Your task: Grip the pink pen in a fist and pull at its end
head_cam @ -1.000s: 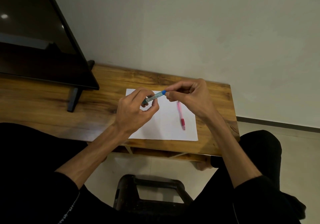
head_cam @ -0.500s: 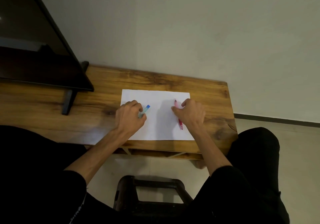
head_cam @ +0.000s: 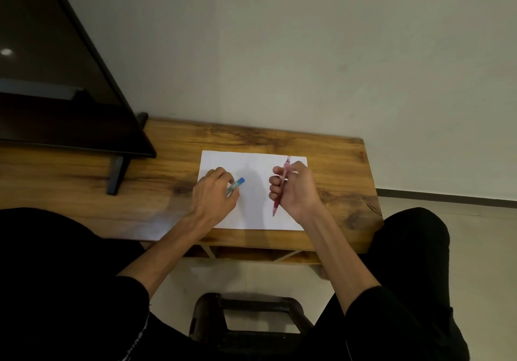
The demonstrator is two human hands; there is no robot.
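Black screen beside white paper

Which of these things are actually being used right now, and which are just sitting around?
In use:
left hand gripping the blue pen
right hand gripping the red pen
white paper sheet under both hands

Just there:
dark screen on the wooden table
black stool on the floor

Black sleeves pushed up above bare forearms, black trousers on both legs
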